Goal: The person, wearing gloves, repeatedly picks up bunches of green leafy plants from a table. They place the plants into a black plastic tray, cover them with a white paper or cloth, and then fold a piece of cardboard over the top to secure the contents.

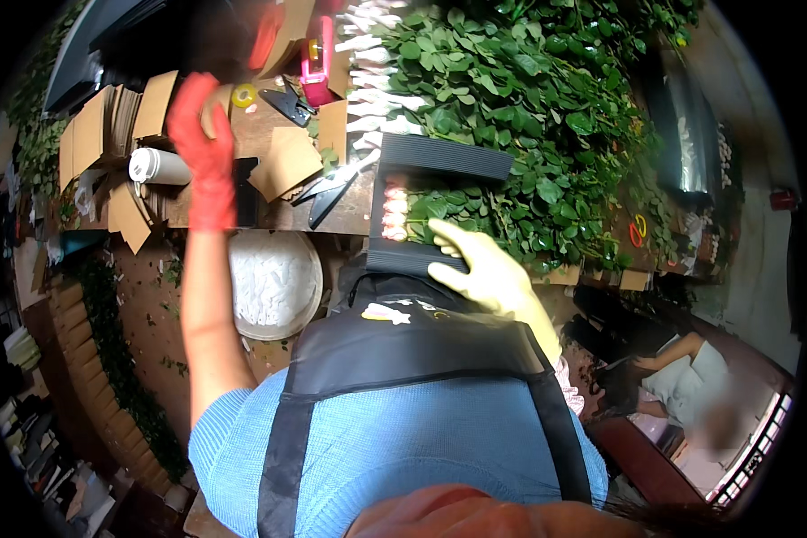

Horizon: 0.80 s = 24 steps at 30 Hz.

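My left hand (205, 144), in a red glove, is raised over the left part of the wooden table. Its fingers curl beside a brown cardboard piece (216, 111); whether they grip it I cannot tell. My right hand (474, 265), in a pale yellow glove, rests with thumb and fingers apart on the near side of a black ridged holder (444, 158). Inside that holder lies a row of pink-and-white rose heads (395, 212), their leafy stems pointing right. Just left of the holder are scissors (336, 185) with pale blades or handles, blurred by glare.
A large heap of leafy stems (545, 114) covers the table's right. Towards the left stand a white lidded cup (158, 166), cardboard pieces (155, 104), a stapler (288, 104), yellow tape (244, 95) and a pink tape dispenser (317, 64). A round tub (276, 282) sits below; another person (686, 376) sits at right.
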Tool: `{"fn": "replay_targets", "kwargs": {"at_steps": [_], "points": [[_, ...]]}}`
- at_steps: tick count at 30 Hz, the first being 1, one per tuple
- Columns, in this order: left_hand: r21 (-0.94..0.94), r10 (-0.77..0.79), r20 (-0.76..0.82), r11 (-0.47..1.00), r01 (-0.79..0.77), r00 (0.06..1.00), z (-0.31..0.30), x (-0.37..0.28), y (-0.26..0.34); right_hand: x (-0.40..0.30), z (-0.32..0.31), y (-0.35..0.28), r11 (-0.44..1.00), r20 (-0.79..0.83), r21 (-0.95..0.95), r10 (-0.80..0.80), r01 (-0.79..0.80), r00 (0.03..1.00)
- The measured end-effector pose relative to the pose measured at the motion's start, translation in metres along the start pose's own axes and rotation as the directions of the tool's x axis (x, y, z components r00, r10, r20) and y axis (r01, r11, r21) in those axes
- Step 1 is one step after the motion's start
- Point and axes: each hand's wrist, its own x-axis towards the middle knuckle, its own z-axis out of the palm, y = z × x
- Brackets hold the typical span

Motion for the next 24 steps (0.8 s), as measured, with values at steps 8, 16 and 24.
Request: {"fn": "replay_targets", "kwargs": {"at_steps": [8,16,24], "points": [[0.658,-0.158,0.278,0.750,-0.068,0.948,-0.016,0.186,-0.125,0.006,0.003,-0.013,0.961,-0.008,-0.119,-0.254,0.251,0.967],[-0.101,-0.126,0.024,0.987,0.128,0.992,-0.073,0.222,-0.101,-0.006,-0.008,-0.043,0.958,-0.042,-0.078,-0.278,0.274,0.960],[0.035,0.500,0.335,0.841,-0.540,0.799,-0.016,0.048,0.199,0.046,-0.060,-0.047,0.521,-0.098,0.822,-0.269,0.230,0.958]]}}
